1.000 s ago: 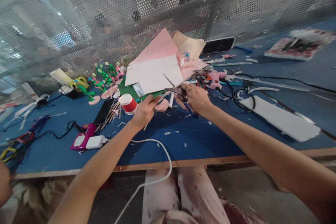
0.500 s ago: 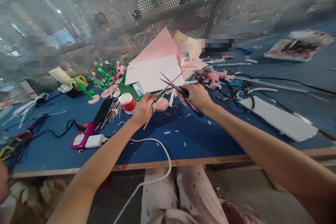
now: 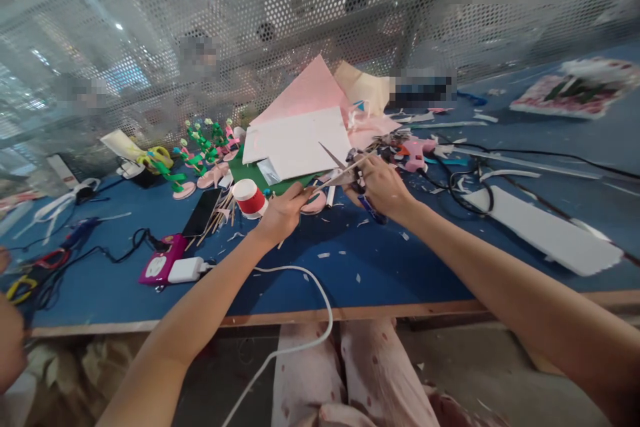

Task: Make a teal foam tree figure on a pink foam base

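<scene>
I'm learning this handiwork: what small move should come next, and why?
Probably ease the blue-handled metal scissors closed on the thin, tan wooden stick: the right hand holds their blades apart, while the left hand holds the stick across them.

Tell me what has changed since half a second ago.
A stick in the left hand has shifted right, its far end now by the right hand. That hand's scissors have opened wider. Neither hand let go. The red-and-white cup, pink glue gun and white sheet stayed put.

L hand (image 3: 284,212) in pinch grip, R hand (image 3: 381,188) curled, both fwd
</scene>
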Action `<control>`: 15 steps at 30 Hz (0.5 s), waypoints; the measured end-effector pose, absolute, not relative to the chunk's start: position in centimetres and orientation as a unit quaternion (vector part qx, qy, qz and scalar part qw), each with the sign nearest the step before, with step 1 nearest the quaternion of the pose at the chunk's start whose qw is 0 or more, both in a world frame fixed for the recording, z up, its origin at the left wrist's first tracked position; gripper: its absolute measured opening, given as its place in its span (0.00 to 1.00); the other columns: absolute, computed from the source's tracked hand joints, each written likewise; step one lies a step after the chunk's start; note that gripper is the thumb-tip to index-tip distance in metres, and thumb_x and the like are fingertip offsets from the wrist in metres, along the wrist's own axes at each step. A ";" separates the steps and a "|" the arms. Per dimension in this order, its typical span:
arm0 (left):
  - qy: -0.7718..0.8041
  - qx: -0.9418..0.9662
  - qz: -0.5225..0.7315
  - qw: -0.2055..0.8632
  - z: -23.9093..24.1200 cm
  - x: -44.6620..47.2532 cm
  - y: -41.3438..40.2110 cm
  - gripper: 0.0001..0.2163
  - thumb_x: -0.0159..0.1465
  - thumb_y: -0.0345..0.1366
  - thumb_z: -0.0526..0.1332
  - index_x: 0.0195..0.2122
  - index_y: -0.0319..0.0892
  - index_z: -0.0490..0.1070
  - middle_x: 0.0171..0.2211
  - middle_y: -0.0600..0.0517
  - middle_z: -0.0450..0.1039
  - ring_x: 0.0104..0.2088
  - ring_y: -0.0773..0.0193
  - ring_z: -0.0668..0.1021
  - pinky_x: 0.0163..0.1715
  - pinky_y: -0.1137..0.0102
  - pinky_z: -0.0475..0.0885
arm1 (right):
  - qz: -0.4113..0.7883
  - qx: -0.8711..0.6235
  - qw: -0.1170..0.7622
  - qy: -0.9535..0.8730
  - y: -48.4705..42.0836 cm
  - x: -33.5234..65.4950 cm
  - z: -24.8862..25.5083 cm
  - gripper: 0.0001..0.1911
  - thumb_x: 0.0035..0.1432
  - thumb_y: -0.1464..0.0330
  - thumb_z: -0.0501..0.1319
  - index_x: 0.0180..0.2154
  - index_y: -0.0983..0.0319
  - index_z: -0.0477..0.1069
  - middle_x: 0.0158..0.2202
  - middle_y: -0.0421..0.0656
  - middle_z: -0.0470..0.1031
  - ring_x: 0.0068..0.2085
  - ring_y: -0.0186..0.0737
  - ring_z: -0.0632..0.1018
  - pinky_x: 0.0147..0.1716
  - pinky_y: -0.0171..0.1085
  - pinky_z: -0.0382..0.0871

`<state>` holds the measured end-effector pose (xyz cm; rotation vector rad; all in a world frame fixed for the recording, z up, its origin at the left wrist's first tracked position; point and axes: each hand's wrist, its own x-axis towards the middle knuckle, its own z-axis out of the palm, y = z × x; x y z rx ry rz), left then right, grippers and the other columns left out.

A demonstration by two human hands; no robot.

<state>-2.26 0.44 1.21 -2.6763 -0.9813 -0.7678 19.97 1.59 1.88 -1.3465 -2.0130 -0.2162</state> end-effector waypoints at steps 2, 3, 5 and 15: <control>-0.339 -0.901 -0.256 0.091 1.2 -2.3 0.4 0.17 0.64 0.26 0.45 0.51 0.37 0.65 0.34 0.48 0.66 0.31 0.66 0.73 0.29 0.74 0.72 | -0.064 -0.520 0.346 -0.778 1.5 20.0 2.0 0.09 0.42 0.70 0.53 0.31 0.63 0.65 0.32 0.49 0.73 0.33 0.43 0.73 0.32 0.37 0.65; -0.345 -0.898 -0.257 0.091 1.2 -2.3 0.5 0.17 0.64 0.27 0.45 0.50 0.37 0.65 0.34 0.47 0.66 0.31 0.66 0.73 0.29 0.73 0.72 | -0.056 -0.530 0.338 -0.776 1.4 19.9 2.2 0.10 0.43 0.70 0.53 0.31 0.64 0.66 0.31 0.49 0.73 0.31 0.42 0.73 0.30 0.37 0.64; -0.353 -0.892 -0.267 0.091 1.3 -2.3 0.5 0.16 0.64 0.28 0.46 0.50 0.36 0.66 0.34 0.47 0.67 0.31 0.66 0.73 0.31 0.72 0.73 | -0.052 -0.557 0.312 -0.768 0.9 19.7 2.6 0.10 0.45 0.68 0.53 0.31 0.64 0.67 0.28 0.48 0.73 0.28 0.41 0.73 0.27 0.36 0.62; -0.343 -0.872 -0.324 0.135 0.9 -2.2 0.6 0.15 0.65 0.28 0.45 0.47 0.36 0.67 0.32 0.48 0.67 0.31 0.67 0.73 0.32 0.73 0.72 | -0.076 -0.587 0.256 -0.764 0.0 19.4 3.9 0.12 0.48 0.65 0.52 0.30 0.66 0.69 0.25 0.48 0.73 0.25 0.40 0.72 0.25 0.34 0.57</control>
